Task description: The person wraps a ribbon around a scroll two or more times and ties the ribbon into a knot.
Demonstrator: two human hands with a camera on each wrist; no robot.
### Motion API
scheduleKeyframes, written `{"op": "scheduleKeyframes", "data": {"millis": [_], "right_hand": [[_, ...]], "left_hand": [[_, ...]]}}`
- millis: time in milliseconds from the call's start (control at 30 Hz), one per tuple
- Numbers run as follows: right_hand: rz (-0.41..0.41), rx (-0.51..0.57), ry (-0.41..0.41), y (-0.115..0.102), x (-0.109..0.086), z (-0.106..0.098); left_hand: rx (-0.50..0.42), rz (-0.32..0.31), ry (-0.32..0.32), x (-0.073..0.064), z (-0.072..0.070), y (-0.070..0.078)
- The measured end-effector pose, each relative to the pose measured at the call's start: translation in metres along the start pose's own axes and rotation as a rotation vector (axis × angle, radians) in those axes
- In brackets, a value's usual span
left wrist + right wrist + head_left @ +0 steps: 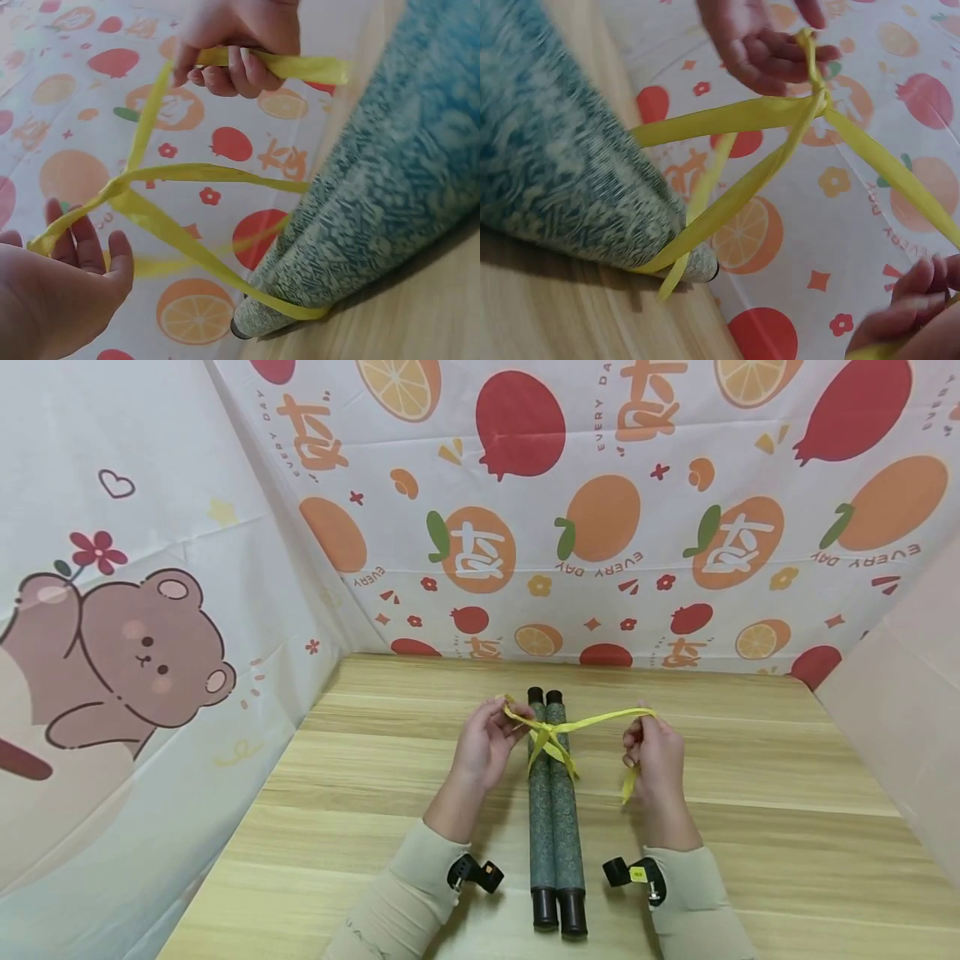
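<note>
Two rolled scrolls, left one (541, 835) and right one (567, 843), lie side by side with dark end knobs and blue-green patterned covers. A yellow ribbon (600, 719) passes round them near their far ends, with a knot (116, 186) lifted above the covers in the left wrist view. My left hand (483, 747) holds a short looped part of the ribbon beside the knot, palm partly turned up. On the right, my right hand (657, 760) grips the other strand with curled fingers. That strand runs taut from the knot, and its loose tail hangs below the fist.
The scrolls rest on a light wooden table (337, 827). A fruit-print cloth (555, 593) stands behind the table's far edge, and a bear-print cloth (247, 510) hangs along the left. Each sleeved wrist carries a small black camera, the left camera (474, 872) facing the right camera (633, 872).
</note>
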State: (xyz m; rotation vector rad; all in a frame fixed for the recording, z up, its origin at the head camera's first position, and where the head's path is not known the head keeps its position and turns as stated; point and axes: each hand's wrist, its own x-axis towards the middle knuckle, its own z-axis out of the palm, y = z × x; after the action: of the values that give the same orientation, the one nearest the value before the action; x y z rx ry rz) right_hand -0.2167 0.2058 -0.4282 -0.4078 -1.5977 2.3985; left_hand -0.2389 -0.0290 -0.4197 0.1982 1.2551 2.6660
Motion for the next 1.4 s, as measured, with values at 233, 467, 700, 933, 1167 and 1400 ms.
{"op": "scheduleKeyframes", "data": {"millis": [233, 467, 700, 933, 1167, 1400], "right_hand": [[0.076, 0.391, -0.247, -0.004, -0.001, -0.008], [0.178, 0.884, -0.367, -0.012, 0.002, -0.001], [0.243, 1.015, -0.224, -0.01, 0.0, 0.003], [0.269, 0.995, -0.171, 0.001, 0.004, -0.013], [0.3, 0.991, -0.055, 0.013, 0.014, -0.032], [0.331, 0.985, -0.002, 0.014, 0.017, -0.047]], "left_hand": [[-0.307, -0.035, 0.064, 0.001, -0.006, 0.011], [-0.586, 0.053, 0.035, 0.01, -0.009, 0.029], [-0.744, 0.096, 0.149, 0.009, -0.024, 0.044], [-0.823, 0.114, 0.238, 0.004, -0.056, 0.05], [-0.847, 0.141, 0.35, 0.001, -0.092, 0.056], [-0.859, 0.159, 0.453, -0.004, -0.119, 0.066]]}}
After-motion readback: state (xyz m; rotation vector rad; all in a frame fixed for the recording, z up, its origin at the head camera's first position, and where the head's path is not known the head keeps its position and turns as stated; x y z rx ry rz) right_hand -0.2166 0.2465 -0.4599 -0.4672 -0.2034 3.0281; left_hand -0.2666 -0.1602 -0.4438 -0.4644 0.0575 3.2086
